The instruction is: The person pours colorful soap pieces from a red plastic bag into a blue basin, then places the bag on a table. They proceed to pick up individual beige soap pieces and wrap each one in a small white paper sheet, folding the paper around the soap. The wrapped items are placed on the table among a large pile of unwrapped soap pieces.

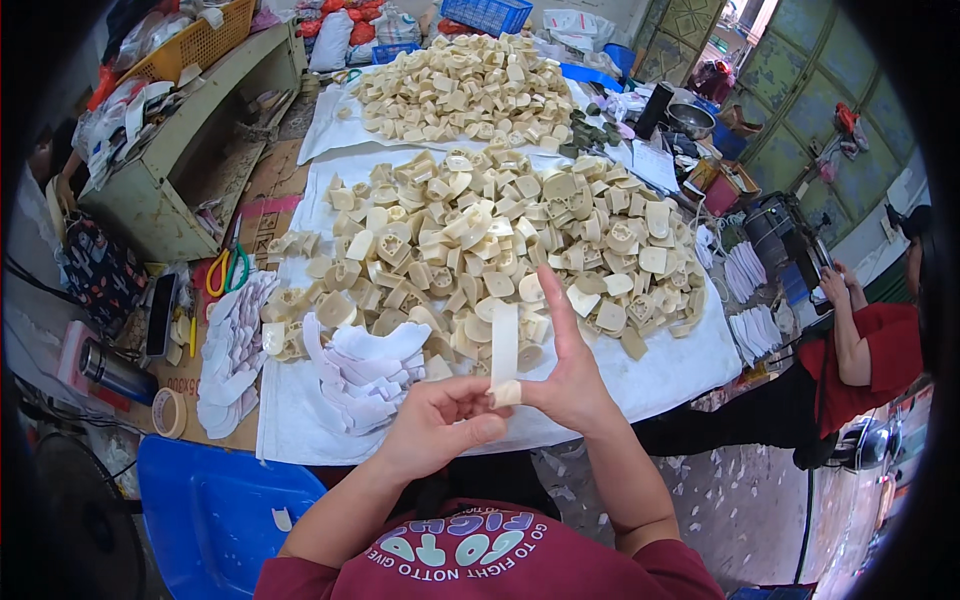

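Note:
A pale strip of masking tape (505,345) stands up in front of me, its lower end wrapped around the tip of my right thumb. My left hand (432,425) is closed, its fingers pinching at the tape beside that thumb. With the index finger stretched upward and the thumb pointing left, my right hand (572,385) is open; its other fingers are mostly hidden. Just beyond both hands spreads a large heap of cream-coloured moulded plastic pieces (500,235). White curved cut pieces (365,370) lie stacked on the white cloth (300,425) left of my hands.
On the left are a roll of tape (170,412), scissors (230,265), another white stack (232,350) and a dark flask (115,370). A second heap (465,85) lies farther back. A blue chair (220,500) stands lower left. Another person (855,350) works at the right.

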`<state>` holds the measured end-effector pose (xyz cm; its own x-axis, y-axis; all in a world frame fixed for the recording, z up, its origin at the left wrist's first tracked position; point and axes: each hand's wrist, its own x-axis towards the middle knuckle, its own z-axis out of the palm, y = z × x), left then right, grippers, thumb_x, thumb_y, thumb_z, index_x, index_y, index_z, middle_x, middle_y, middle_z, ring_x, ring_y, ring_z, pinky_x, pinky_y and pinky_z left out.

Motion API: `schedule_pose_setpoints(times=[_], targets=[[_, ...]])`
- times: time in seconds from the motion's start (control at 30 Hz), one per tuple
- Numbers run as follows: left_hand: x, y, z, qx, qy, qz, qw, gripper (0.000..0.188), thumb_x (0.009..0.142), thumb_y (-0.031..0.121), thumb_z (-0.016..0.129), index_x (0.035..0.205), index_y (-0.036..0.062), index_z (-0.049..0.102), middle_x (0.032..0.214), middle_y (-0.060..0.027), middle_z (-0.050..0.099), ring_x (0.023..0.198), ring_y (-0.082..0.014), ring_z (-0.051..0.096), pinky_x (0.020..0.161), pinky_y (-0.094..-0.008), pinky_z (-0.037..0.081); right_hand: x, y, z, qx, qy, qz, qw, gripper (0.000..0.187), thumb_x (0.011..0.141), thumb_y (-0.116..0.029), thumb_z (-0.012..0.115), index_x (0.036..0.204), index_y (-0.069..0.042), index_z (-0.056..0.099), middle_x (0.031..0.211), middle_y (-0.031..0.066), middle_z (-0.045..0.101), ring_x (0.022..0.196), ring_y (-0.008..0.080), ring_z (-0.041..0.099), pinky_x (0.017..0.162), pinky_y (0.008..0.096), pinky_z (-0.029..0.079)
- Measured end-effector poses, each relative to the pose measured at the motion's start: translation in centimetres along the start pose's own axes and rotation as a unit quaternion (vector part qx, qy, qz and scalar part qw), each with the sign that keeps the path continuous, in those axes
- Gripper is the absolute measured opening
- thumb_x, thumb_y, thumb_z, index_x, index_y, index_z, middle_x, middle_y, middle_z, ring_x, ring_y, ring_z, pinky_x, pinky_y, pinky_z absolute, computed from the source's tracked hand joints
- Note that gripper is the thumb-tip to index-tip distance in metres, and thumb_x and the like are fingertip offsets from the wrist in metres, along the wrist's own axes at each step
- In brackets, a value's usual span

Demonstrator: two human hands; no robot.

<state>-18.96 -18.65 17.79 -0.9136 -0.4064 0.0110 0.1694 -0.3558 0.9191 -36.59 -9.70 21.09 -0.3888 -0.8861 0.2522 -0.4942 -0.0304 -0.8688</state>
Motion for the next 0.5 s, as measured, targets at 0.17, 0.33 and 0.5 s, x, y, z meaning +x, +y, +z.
schedule_pose_setpoints(times=[0.17,0.33,0.5], targets=[[0.3,0.7,1.1,-0.038,0.012,-0.015,0.999,0.026,0.089,0.002,0.062,0.113,-0.0059,0.061,0.098,-0.0121,0.067,0.087,-0.0181,0.066,0.081,-0.0331,0.055,-0.2,-0.3,0.5,-0.175,-0.01,-0.071,0.982,0.115,0.059,-0.027,0.082,0.15,-0.007,0.015,0.153,0.0209,0.018,0.144,0.04,0.011,0.115,0.0499,0.013],[0.3,-0.2,1.1,0.018,0.012,0.051,0.998,0.022,0.09,0.0,0.059,0.112,-0.0055,0.062,0.101,-0.012,0.066,0.092,-0.0179,0.064,0.083,-0.0322,0.052,0.0,-0.4,0.4,-0.193,-0.013,-0.074,0.978,0.114,0.059,-0.029,0.082,0.15,-0.008,0.017,0.154,0.0192,0.019,0.144,0.041,0.011,0.114,0.0518,0.013],[0.7,-0.9,0.0,0.244,-0.004,0.222,0.944,0.028,0.084,-0.008,0.054,0.107,0.0005,0.067,0.11,-0.0125,0.062,0.095,-0.0192,0.062,0.082,-0.0299,0.05,0.5,-0.7,0.5,-0.24,0.021,-0.099,0.966,0.115,0.059,-0.034,0.084,0.149,-0.006,0.019,0.153,0.02,0.02,0.143,0.0408,0.013,0.114,0.0525,0.014]])
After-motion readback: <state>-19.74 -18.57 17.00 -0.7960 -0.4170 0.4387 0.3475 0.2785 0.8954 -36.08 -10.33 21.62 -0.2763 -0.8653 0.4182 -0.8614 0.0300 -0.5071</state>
